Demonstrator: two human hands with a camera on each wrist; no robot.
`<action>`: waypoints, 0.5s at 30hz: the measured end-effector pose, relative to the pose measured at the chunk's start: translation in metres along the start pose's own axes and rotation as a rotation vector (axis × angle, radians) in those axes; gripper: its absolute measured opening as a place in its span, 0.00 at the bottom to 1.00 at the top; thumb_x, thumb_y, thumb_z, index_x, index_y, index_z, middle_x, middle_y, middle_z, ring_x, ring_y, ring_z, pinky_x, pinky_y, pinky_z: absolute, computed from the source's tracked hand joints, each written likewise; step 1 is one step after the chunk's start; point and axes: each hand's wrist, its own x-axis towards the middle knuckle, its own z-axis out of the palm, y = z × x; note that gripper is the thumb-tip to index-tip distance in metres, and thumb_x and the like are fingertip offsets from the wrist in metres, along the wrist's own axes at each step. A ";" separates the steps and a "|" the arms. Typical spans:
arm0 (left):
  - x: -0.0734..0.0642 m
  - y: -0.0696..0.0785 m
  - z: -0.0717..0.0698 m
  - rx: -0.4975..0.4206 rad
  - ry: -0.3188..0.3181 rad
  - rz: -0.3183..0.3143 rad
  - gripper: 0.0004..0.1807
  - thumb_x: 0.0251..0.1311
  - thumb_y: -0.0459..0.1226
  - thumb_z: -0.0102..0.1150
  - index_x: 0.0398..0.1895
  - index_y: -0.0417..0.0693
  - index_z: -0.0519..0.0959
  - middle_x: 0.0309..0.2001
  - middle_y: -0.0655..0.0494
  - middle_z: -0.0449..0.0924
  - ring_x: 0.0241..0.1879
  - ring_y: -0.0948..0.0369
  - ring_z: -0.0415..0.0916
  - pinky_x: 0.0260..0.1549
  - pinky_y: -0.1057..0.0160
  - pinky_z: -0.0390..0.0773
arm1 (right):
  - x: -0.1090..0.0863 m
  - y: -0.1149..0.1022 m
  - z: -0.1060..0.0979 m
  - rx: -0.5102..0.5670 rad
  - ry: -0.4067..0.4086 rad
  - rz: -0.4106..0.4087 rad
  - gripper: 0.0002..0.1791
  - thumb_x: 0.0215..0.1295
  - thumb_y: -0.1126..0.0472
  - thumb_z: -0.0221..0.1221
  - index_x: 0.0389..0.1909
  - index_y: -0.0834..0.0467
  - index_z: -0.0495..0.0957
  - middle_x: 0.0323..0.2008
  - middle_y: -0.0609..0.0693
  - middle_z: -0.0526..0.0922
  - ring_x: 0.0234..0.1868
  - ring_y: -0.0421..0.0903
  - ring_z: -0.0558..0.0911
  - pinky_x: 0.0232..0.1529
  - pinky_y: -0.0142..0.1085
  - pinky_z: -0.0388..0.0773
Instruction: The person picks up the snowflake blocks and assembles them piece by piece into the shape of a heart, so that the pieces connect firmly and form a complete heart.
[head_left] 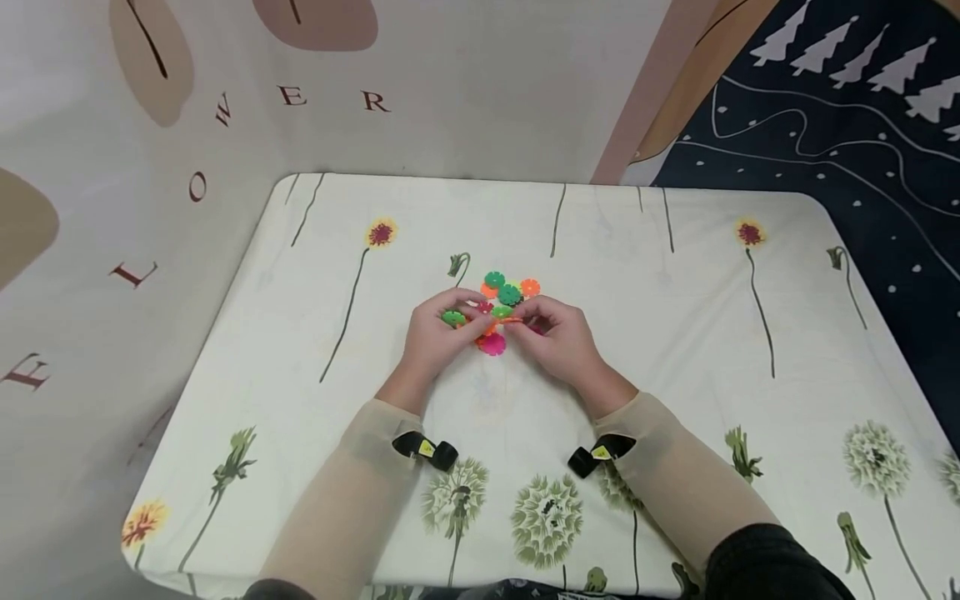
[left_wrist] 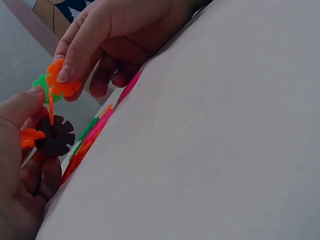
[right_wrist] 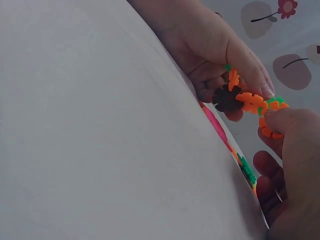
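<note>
Near the middle of the table (head_left: 667,333), just above its cloth, we are holding a small cluster of joined, notched plastic discs (right_wrist: 251,103) between our two hands. With our left hand (head_left: 446,333) we are gripping it between thumb and fingers, a blackish, gear-edged round disc (left_wrist: 55,136) resting against our fingers. Into that dark piece an orange notched disc (left_wrist: 51,107) is fitting edge-on, while another orange disc (left_wrist: 31,138) is meeting its other side. With our right hand (head_left: 551,337) we are pinching a flat orange, petal-edged disc (left_wrist: 64,80) between thumb and forefinger; a bright green notched disc (left_wrist: 40,86) is showing just behind it, and we cannot tell whether these two are locking together.

Around and beneath our hands, loose plastic discs are lying in a heap: a dark green one (head_left: 494,280) on the side toward the table's far edge, an orange one (head_left: 530,287) to its right, and a hot-pink one (head_left: 492,344) nearest the near edge.

Farther out, printed dandelions (head_left: 547,521) are lining the cloth's near edge. We are wearing beige sleeves (head_left: 345,500) and black wrist devices (head_left: 426,448). Beyond the far right corner, a navy cloth with white trees (head_left: 817,158) is hanging.
</note>
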 end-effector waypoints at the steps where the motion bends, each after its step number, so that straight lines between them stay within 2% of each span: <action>1: 0.000 -0.001 0.000 0.004 -0.012 0.018 0.11 0.63 0.37 0.78 0.47 0.49 0.89 0.36 0.56 0.89 0.40 0.58 0.83 0.36 0.65 0.83 | 0.000 0.000 0.000 0.002 0.000 0.000 0.05 0.65 0.70 0.73 0.38 0.61 0.87 0.34 0.50 0.88 0.30 0.48 0.81 0.35 0.31 0.79; 3: 0.000 -0.002 0.001 0.006 -0.034 0.049 0.08 0.63 0.35 0.78 0.44 0.46 0.91 0.38 0.56 0.90 0.40 0.58 0.83 0.39 0.66 0.82 | 0.001 0.000 0.000 0.004 -0.002 -0.004 0.05 0.65 0.70 0.73 0.38 0.61 0.88 0.34 0.50 0.88 0.30 0.47 0.81 0.35 0.31 0.79; 6: 0.000 -0.001 0.000 0.016 -0.049 0.062 0.05 0.63 0.34 0.78 0.40 0.45 0.92 0.39 0.57 0.90 0.39 0.59 0.84 0.39 0.65 0.82 | 0.001 0.001 0.000 0.010 -0.005 -0.015 0.05 0.65 0.71 0.73 0.38 0.61 0.87 0.34 0.50 0.88 0.30 0.47 0.82 0.35 0.31 0.79; 10: 0.000 0.000 -0.001 0.050 -0.088 0.061 0.03 0.63 0.34 0.77 0.37 0.45 0.91 0.35 0.57 0.90 0.36 0.59 0.85 0.36 0.63 0.83 | 0.001 0.002 0.000 0.021 -0.012 -0.024 0.05 0.66 0.71 0.72 0.40 0.62 0.87 0.35 0.53 0.89 0.30 0.46 0.82 0.35 0.31 0.80; 15: 0.000 0.000 -0.003 0.108 -0.156 0.082 0.02 0.68 0.33 0.71 0.37 0.45 0.86 0.33 0.57 0.87 0.33 0.58 0.83 0.33 0.61 0.82 | 0.000 0.002 0.001 0.063 -0.046 -0.028 0.06 0.67 0.72 0.71 0.42 0.64 0.86 0.38 0.58 0.89 0.34 0.47 0.84 0.38 0.32 0.81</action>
